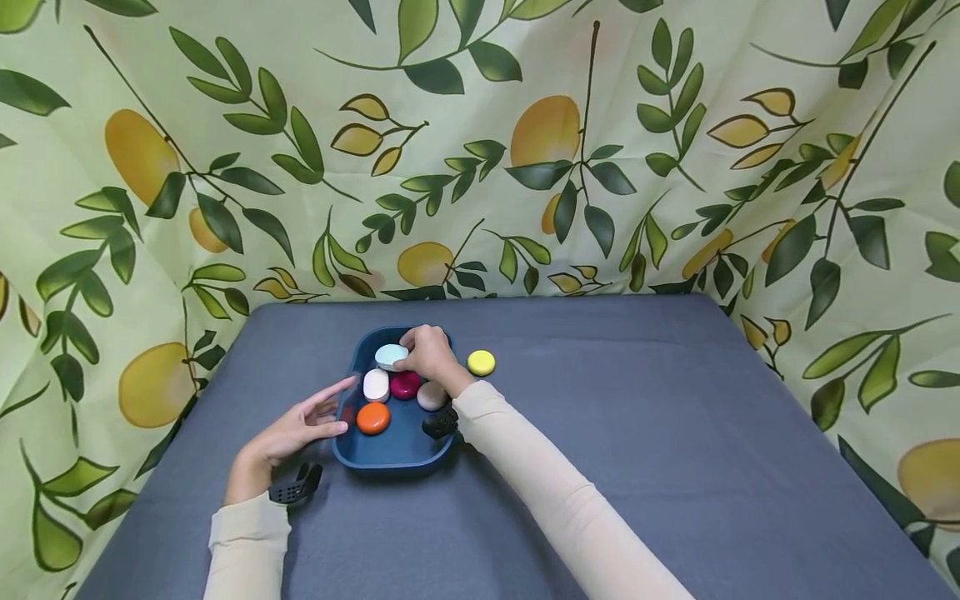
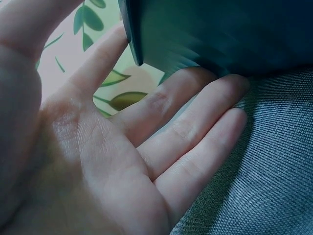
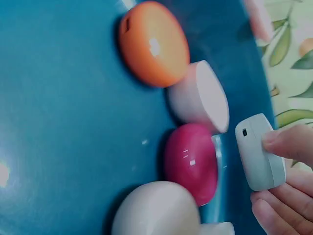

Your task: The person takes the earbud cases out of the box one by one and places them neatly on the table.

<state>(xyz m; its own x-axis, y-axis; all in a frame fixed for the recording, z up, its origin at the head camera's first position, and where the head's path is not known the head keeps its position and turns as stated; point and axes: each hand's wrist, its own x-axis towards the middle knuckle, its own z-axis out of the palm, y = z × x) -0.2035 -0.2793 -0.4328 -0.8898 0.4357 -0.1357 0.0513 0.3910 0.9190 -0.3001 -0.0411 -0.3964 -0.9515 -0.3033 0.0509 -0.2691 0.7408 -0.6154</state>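
Note:
A dark blue plastic bin (image 1: 393,464) stands on the cloth-covered table. My right hand (image 1: 433,352) reaches into its far part and pinches a pale blue rounded case (image 3: 254,159) between thumb and fingers; a small dark slot shows on the case's end. Around it in the bin lie an orange rounded case (image 1: 372,418), a white one (image 1: 376,386), a magenta one (image 1: 406,385) and a beige one (image 1: 432,397). My left hand (image 1: 300,423) is at the bin's left side with its fingers extended, the fingertips against the outer wall in the left wrist view.
A yellow round case (image 1: 481,362) sits on the table just right of the bin. Grey-blue cloth (image 1: 637,433) covers the table. A leaf-and-fruit patterned curtain (image 1: 480,167) rises behind and along both sides.

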